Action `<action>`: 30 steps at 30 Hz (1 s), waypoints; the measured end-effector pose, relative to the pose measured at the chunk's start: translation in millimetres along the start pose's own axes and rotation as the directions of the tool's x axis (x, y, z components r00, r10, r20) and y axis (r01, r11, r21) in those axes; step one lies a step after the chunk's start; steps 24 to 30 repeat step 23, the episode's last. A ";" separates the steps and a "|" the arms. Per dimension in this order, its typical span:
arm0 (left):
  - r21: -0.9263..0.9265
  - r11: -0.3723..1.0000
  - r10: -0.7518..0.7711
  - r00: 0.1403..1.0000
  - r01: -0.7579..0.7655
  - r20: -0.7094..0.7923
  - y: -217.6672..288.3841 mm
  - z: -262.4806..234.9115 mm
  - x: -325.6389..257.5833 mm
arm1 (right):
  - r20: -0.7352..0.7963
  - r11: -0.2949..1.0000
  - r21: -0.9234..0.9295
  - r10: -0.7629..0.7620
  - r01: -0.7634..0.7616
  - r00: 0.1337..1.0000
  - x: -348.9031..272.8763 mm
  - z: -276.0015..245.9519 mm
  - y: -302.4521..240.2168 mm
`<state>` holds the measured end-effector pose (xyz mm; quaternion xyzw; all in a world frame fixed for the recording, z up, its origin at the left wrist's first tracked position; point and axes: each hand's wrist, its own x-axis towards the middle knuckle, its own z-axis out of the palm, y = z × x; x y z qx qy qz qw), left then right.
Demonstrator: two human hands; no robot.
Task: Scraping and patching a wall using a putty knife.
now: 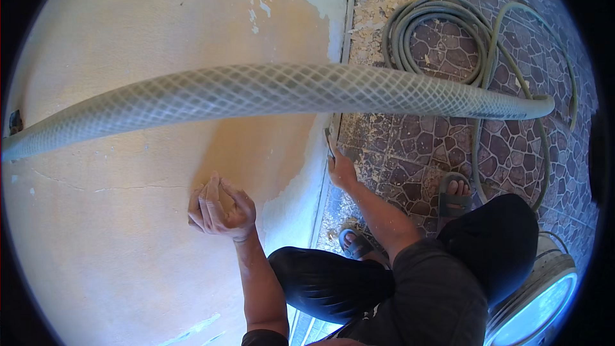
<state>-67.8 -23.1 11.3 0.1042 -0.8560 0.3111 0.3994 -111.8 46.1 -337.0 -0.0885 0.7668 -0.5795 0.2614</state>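
Sandpaper [221, 200], a tan folded piece, sits pressed against the orange wall [128, 230] under my left hand [218, 213]; the fingers curl closed around it, knuckles toward me, forearm rising straight from the lower edge. My right hand [341, 170] reaches forward on a bent arm, its fingers closed on a scraper [330, 138] at the foot of the wall, where it meets the patterned tile floor [416, 147]. A mesh hose [288, 90] crosses close before me; its coil [442, 32] lies beyond. I squat in sandals.
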 end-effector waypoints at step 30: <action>-0.562 0.760 -0.200 0.939 0.328 0.279 75.1 22.8 -8.4 | 0.336 0.891 -0.445 0.075 0.088 0.939 -134.6 -66.4 -26.0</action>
